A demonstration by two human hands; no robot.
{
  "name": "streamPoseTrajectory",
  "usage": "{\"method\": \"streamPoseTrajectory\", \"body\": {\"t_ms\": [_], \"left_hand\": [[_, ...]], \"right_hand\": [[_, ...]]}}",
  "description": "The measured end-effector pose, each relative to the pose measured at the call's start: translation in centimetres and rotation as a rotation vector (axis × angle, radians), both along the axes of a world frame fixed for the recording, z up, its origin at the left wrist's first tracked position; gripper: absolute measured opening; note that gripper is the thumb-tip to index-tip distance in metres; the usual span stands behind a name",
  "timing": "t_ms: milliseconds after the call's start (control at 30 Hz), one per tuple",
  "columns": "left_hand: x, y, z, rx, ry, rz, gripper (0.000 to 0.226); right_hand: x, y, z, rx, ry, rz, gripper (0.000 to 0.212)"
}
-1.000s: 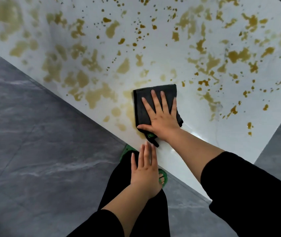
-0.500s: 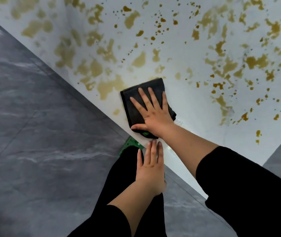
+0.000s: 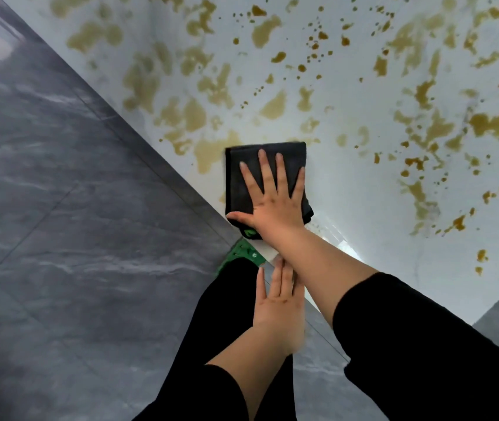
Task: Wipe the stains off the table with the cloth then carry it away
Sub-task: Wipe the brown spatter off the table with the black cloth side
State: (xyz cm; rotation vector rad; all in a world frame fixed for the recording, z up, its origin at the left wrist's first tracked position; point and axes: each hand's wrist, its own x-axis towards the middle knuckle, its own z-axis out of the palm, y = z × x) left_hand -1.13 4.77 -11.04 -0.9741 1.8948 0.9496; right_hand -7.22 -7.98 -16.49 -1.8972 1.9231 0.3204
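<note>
Dark grey cloth [image 3: 235,192], folded to a rough square, lies flat on the white tabletop [image 3: 363,202] close to its near-left edge. A small green tag [image 3: 249,233] shows at the cloth's near corner.

Right hand [image 3: 275,208]: your palm is down on the cloth with the fingers straight and spread and the thumb out to the left along the near edge of the cloth. The grip is open and flat; it presses the cloth and nothing is curled round it.

Left hand [image 3: 278,305]: the fingers are straight and close together and point toward the tabletop's near edge, just beside your right forearm. The grip is open and holds nothing. You cannot tell from this view whether the fingertips touch the tabletop.

Stains [image 3: 208,150]: yellow-brown blotches and small spots cover the far, left and right parts of the tabletop. One large blotch touches the cloth's far-left corner. Darker specks cluster at far centre and along the right side. The strip of tabletop to the near right of the cloth shows white with a faint sheen.

Surroundings: the grey marbled tile floor [image 3: 59,238] fills the left and near parts of the view. A green shoe [image 3: 239,253] shows on the floor just under the tabletop's edge, below the cloth. Both your arms wear black sleeves [image 3: 424,344] pushed up above the wrist, and black trousers [image 3: 220,314] show beneath the left hand.
</note>
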Motion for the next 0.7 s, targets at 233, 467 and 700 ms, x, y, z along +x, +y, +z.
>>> {"method": "streamPoseTrajectory", "body": {"t_ms": [233,467,700], "left_hand": [[0.0,0.0,0.4,-0.061,0.007,0.044,0.101],[-0.1,0.1,0.1,-0.063,0.034,0.068,0.100],[-0.2,0.2,0.0,-0.077,0.001,0.044,0.106]], "right_hand": [[-6.3,4.8,0.5,0.032,0.022,-0.035,0.091],[-12.2,11.7,1.6,0.187,0.089,-0.270,0.090],[-13.1,5.9,0.8,0.107,-0.002,-0.484,0.092]]}}
